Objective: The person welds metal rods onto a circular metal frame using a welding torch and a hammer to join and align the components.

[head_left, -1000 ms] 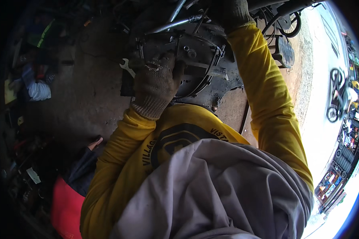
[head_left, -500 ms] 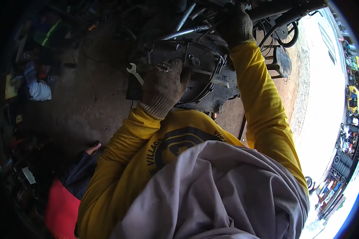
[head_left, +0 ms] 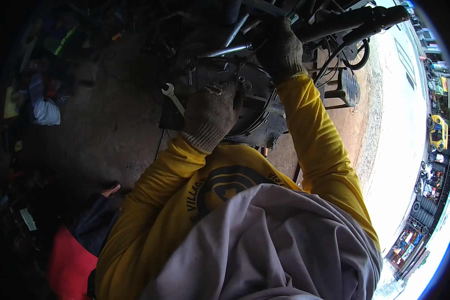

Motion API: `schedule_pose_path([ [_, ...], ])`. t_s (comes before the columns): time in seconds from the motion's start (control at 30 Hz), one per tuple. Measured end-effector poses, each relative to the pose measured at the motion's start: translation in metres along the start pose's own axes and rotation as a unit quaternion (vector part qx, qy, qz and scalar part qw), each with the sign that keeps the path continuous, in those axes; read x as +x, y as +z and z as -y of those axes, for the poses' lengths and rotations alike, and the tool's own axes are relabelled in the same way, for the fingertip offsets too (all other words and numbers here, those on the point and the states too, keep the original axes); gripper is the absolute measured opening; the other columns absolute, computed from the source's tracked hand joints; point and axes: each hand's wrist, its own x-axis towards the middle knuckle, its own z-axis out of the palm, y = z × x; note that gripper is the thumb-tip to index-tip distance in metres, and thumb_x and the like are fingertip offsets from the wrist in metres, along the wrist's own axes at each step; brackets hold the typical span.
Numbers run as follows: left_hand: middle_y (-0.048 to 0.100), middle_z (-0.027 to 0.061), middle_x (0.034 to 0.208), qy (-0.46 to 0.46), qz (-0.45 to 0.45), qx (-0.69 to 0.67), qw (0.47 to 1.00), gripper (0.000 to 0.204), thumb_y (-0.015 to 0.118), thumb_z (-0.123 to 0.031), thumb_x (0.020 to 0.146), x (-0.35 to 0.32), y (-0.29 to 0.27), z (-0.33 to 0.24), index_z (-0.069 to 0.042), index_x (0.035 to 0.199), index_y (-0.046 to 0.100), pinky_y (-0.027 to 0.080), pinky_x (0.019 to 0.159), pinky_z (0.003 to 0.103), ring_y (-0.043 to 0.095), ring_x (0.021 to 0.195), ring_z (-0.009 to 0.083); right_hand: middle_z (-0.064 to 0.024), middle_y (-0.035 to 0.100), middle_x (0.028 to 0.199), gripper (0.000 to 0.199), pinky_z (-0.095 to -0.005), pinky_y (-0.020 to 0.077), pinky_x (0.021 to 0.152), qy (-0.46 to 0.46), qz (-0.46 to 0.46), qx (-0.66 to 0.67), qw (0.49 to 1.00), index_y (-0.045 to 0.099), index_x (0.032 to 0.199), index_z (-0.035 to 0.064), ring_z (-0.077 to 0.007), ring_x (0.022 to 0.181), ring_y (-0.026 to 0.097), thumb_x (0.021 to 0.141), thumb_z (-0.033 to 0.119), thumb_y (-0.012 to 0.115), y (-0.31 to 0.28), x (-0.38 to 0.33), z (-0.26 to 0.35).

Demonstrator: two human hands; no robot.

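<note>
My left hand (head_left: 212, 112), in a dirty knitted work glove, is closed around an open-ended wrench (head_left: 174, 99). The wrench's jaw sticks out to the left of the fist. Right beside this hand lies a dark metal machine frame (head_left: 267, 135) with bolt holes and a thin cable curving over it. Farther up, my right hand (head_left: 282, 52), gloved too, reaches in among the dark parts near a thick black tube (head_left: 335, 25). Its fingers are lost in shadow, so what they hold cannot be made out. A shiny metal rod (head_left: 224, 51) lies between the hands.
A ridged black foot pedal (head_left: 349, 87) juts out at the right, with a spoked wheel (head_left: 360, 52) beyond it. Brown floor (head_left: 110, 135) spreads to the left. A person in red (head_left: 71, 262) is at the lower left. Bright pavement (head_left: 390, 135) lies to the right.
My right hand sits slightly lower and farther left in the picture. The left hand, still around the wrench, has shifted a little right and nearer to me; the whole view has moved slightly.
</note>
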Motion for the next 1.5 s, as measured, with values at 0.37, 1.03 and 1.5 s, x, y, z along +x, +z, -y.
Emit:
schedule_pose_path([
  [0.37,0.059,0.0062,0.096,-0.003,0.094,-0.113,0.989,0.021,0.066,-0.019,0.084,-0.015,0.004,0.000,-0.013,0.104,0.065,0.052,0.061,0.036,0.064,0.075,0.0201,-0.0096,0.068,0.085,0.029,-0.0342,0.0535,0.074,-0.122,-0.170,-0.069,0.975,0.065,0.106,0.0034,-0.0213,0.084,0.068,0.097,0.031,0.062,-0.029,0.001,0.026],
  [1.03,0.067,0.0052,0.104,-0.216,0.049,-0.546,0.808,0.027,0.067,-0.030,0.096,-0.050,0.006,0.053,-0.006,0.107,0.066,0.057,0.068,0.033,0.071,0.084,0.0202,-0.0095,0.062,0.133,0.039,-0.0373,0.0432,0.107,0.264,0.243,0.105,0.927,0.060,0.136,0.0102,-0.0255,0.125,0.056,0.100,0.025,0.055,-0.020,-0.001,-0.016],
  [1.5,0.061,0.0093,0.064,-0.170,0.217,-0.571,0.773,0.036,0.071,-0.035,0.094,-0.077,0.049,0.069,0.000,0.086,0.064,0.047,0.056,0.033,0.062,0.060,0.0152,-0.0071,0.070,0.082,0.035,-0.0262,0.0513,0.057,0.507,0.166,0.278,0.799,0.068,0.104,-0.0011,-0.0123,0.064,0.065,0.102,0.032,0.057,-0.054,-0.174,0.067],
])
